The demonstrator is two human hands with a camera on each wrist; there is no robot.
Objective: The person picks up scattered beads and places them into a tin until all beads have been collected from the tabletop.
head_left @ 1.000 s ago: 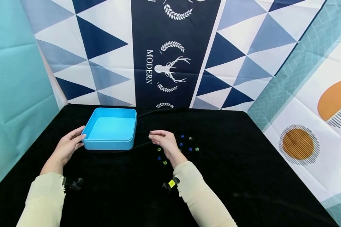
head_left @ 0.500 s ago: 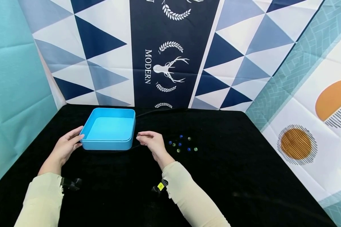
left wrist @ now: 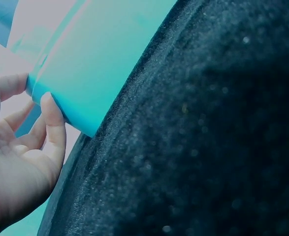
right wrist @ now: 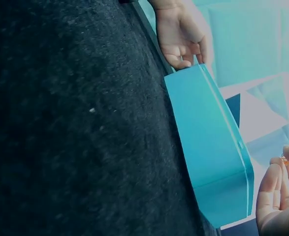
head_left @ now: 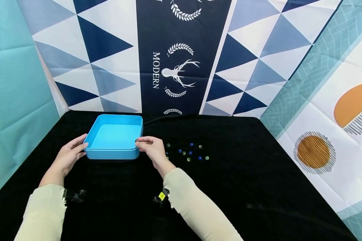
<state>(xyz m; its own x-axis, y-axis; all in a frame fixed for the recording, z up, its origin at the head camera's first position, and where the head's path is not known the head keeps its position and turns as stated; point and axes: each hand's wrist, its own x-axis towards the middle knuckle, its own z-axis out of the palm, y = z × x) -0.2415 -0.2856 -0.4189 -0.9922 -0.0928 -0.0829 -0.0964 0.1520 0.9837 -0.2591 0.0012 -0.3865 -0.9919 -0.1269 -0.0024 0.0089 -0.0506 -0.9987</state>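
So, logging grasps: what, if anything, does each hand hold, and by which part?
The left hand holds the blue box by its near left corner; the right hand pinches a small marble, exact part hidden.

On my head view, the tabletop [head_left: 274, 187] is covered in black cloth [head_left: 114, 204] with a soft-looking nap. I see a blue box [head_left: 111, 154] sitting flat toward its back left, and small blue and greenish marbles [head_left: 190, 153] scattered loosely to the box's right.

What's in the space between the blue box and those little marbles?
In the head view, the person's right hand is between the blue box and the marbles, with black cloth showing beyond it.
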